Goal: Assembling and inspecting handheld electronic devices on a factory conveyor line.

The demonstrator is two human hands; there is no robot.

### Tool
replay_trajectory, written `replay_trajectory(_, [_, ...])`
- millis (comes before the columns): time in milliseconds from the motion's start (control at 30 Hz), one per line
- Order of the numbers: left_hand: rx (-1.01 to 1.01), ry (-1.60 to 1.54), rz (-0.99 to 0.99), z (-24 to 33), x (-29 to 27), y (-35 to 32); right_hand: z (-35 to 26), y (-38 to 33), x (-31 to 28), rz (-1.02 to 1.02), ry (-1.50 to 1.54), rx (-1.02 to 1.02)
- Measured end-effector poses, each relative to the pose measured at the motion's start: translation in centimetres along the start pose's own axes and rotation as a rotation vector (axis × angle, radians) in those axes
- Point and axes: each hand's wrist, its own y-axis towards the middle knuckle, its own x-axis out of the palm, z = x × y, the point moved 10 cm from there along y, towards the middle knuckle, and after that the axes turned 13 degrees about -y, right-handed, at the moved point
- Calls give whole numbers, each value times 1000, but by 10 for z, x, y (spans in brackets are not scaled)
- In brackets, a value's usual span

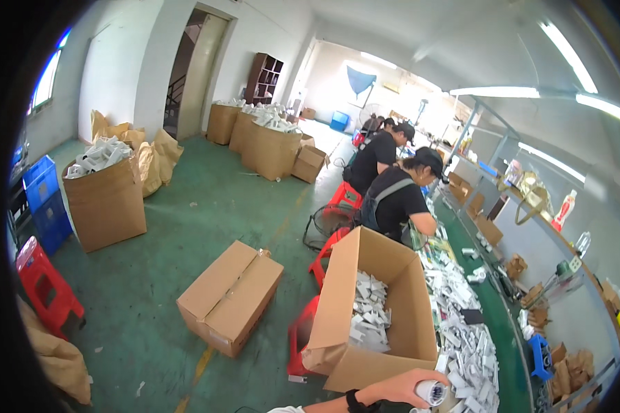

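At the lower edge, my left hand (408,387) is closed around a short white cylindrical part (432,392) with a round end that looks dark and bristly inside; its exact kind cannot be told. A black band circles that wrist. Just beyond the hand stands an open cardboard box (335,308), partly filled with small white plastic pieces (369,313). To the right of the hand, a long heap of white plastic parts (467,358) covers the workbench. My right hand is out of view.
A closed cardboard box (231,296) stands on the green floor, left of red stools (302,334). Two co-workers in dark caps (393,199) sit along the bench, near a fan (329,224). Large cartons of white parts (272,148) stand farther back. A blue bin (541,358) sits at right.
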Motion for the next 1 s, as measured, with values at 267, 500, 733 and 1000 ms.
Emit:
replay_trajectory(267, [-110, -106, -10, -44, 122, 82, -214, -83, 80, 118, 61, 224])
replay_trajectory(500, [-534, -646, -11, -170, 216, 91, -109, -136, 84, 768, 113, 497])
replay_trajectory(733, [-631, -708, -318, -248, 350, 58, -109, -195, -9, 925, -21, 481])
replay_trajectory(1000, [-966, -765, -76, -291, 354, 30, -45, -201, 60, 579, -221, 682])
